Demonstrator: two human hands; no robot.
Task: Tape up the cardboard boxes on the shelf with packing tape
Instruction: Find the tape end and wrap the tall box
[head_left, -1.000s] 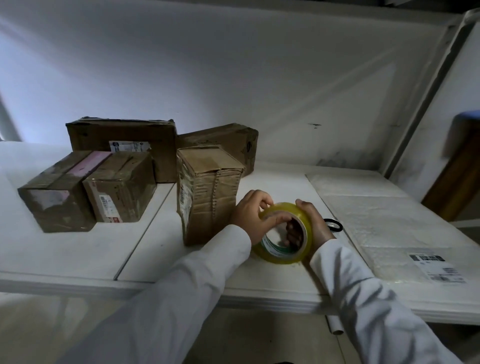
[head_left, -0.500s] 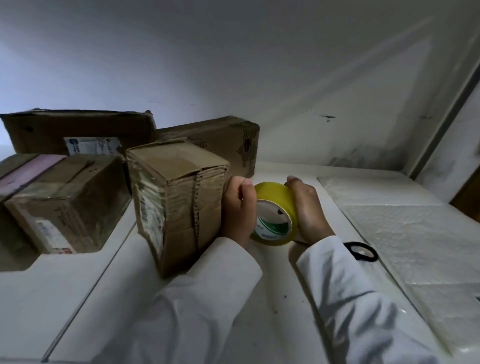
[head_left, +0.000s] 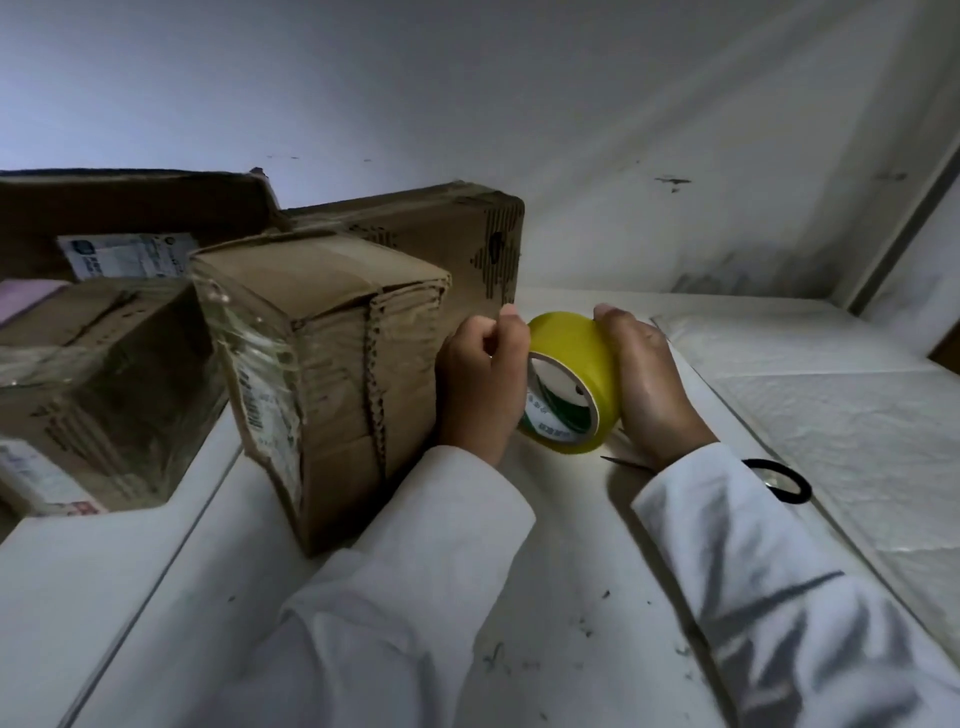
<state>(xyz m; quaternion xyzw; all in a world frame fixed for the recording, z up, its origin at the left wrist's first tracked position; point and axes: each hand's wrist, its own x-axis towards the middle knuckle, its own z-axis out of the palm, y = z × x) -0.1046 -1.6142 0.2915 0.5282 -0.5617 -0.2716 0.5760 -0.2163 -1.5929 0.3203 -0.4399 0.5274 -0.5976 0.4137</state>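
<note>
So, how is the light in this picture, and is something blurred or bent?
Head view: dim overall, the brightest patch on the shelf just under the yellow tape roll; glare on the clear tape wrapping the nearest cardboard box; the wide lens bends the shelf edges; the sleeves at the bottom look soft, and the box labels are too blurred to read.

Scissors (head_left: 779, 487) mostly hidden beneath the right sleeve (head_left: 769, 582), one black loop and a blade tip showing. Far side of the tape roll (head_left: 576, 374) covered by the right hand (head_left: 649, 384). Box at far left (head_left: 93, 395) cropped by the frame edge; its label print too blurred to read.
</note>
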